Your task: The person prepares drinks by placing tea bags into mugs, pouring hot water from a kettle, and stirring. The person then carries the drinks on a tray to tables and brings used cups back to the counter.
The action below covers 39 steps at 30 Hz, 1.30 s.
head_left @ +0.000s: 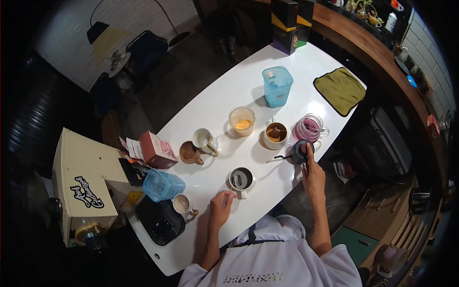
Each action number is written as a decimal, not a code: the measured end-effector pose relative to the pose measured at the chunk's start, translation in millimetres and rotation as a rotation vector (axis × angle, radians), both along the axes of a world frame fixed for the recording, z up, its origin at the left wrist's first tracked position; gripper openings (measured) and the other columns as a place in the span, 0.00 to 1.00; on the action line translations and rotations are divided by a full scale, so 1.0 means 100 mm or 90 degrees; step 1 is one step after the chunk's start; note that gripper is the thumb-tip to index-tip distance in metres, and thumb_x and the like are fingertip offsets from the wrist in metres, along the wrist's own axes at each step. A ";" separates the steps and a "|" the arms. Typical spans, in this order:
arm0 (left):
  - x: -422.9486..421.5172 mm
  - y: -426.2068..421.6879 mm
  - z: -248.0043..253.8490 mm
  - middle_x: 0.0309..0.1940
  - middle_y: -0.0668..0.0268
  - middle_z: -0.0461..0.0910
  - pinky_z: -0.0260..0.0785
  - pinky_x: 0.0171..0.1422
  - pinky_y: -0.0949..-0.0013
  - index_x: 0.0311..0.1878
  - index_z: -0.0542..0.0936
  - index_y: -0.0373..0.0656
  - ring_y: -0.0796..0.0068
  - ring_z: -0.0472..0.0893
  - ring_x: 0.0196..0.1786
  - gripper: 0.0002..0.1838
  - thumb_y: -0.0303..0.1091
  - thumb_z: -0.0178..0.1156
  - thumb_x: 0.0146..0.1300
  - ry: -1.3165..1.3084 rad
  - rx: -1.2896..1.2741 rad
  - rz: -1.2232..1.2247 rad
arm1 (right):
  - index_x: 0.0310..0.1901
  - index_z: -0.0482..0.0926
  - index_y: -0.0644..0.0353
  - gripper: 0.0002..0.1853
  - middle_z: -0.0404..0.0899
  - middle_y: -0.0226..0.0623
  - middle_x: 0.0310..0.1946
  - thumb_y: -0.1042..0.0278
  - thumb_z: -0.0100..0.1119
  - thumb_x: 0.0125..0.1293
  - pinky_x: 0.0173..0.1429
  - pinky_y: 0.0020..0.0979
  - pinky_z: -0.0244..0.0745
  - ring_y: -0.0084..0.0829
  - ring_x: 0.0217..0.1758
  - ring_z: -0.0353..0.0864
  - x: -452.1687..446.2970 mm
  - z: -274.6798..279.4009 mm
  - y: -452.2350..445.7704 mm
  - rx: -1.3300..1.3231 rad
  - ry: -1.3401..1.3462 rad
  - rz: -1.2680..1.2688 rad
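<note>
Black and glossy, one round black kettle [297, 153] with a thin spout sits at the near right edge of the white counter [210, 186]. The right hand [313, 179] has its fingers closed about the kettle's handle side, the index finger stretched over the lid; whether the base touches the surface cannot be told. The spout points left.

The left hand [222, 206] is just beside one cream mug [252, 184] with dark contents, its fingers curled and thumb close to forefinger; I cannot tell whether they pinch anything.

Beyond the kettle and that mug stand three drink vessels: one white mug of brown liquid with a tea bag [275, 145], one translucent tumbler with orange contents [242, 112], and one ribbed clear glass cup with purple contents [311, 128].

To the left are three more cups: one brown [186, 152], one white with a gold handle [202, 138], and one small pale cup [182, 204] beside a black tray [160, 222]. Two light-blue plastic containers stand apart, one far [277, 88], one near left [165, 185]. One olive cloth [340, 91] lies at the far right.
</note>
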<state>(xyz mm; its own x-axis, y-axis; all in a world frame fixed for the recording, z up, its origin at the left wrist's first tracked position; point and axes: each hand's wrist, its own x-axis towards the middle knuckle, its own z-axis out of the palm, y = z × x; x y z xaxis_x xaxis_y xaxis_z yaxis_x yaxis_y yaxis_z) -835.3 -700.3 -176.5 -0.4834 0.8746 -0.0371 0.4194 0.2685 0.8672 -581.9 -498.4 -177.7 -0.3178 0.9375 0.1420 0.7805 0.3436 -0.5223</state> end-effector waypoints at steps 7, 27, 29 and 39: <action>-0.20 0.23 0.60 0.22 0.68 0.78 0.67 0.33 0.75 0.39 0.80 0.34 0.83 0.76 0.26 0.08 0.30 0.58 0.70 -0.061 -0.006 -0.062 | 0.75 0.54 0.49 0.43 0.81 0.55 0.34 0.85 0.54 0.58 0.40 0.42 0.74 0.54 0.34 0.81 -0.02 0.04 0.00 -0.074 0.184 0.036; -0.20 0.40 0.73 0.21 0.66 0.78 0.56 0.25 0.73 0.39 0.84 0.36 0.84 0.65 0.20 0.07 0.30 0.62 0.66 0.054 0.016 -0.078 | 0.71 0.66 0.35 0.46 0.69 0.39 0.23 0.86 0.57 0.49 0.24 0.40 0.66 0.39 0.19 0.70 -0.59 0.54 -0.48 0.080 0.137 0.195; -0.21 0.38 0.76 0.21 0.65 0.78 0.56 0.25 0.73 0.39 0.84 0.36 0.84 0.65 0.20 0.07 0.30 0.62 0.65 0.064 0.027 -0.079 | 0.71 0.66 0.34 0.47 0.69 0.39 0.23 0.87 0.57 0.49 0.24 0.40 0.67 0.39 0.19 0.71 -0.63 0.54 -0.50 0.093 0.131 0.203; -0.29 0.33 0.80 0.22 0.63 0.78 0.56 0.24 0.72 0.37 0.83 0.35 0.82 0.64 0.19 0.07 0.29 0.62 0.65 0.100 0.043 -0.055 | 0.70 0.69 0.38 0.45 0.67 0.40 0.22 0.89 0.55 0.48 0.28 0.40 0.68 0.39 0.21 0.69 -0.69 0.59 -0.52 0.091 0.122 0.188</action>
